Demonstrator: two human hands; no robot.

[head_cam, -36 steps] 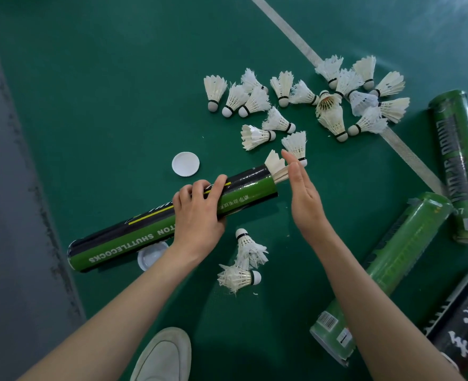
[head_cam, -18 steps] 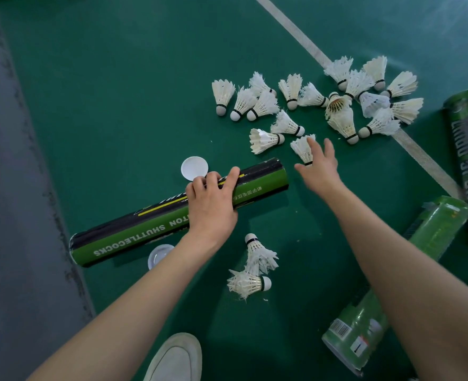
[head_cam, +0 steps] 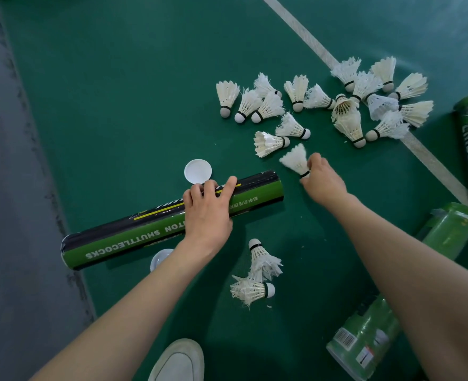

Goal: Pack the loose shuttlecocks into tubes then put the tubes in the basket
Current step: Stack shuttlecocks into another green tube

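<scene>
Left hand (head_cam: 206,215) grips black-green tube (head_cam: 172,220) lying on green floor (head_cam: 117,92), fingers curled over top. Right hand (head_cam: 322,181) pinches shuttlecock (head_cam: 296,160) at cork, just beyond tube's open end. Loose shuttlecocks (head_cam: 323,105) scattered beyond.

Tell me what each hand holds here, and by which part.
The left hand grips the black-and-green tube near its middle; the right hand pinches a shuttlecock at its cork end.

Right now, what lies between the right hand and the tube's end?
Nothing: only bare green floor separates the tube from the right hand, which pinches a shuttlecock, in the head view.
</scene>
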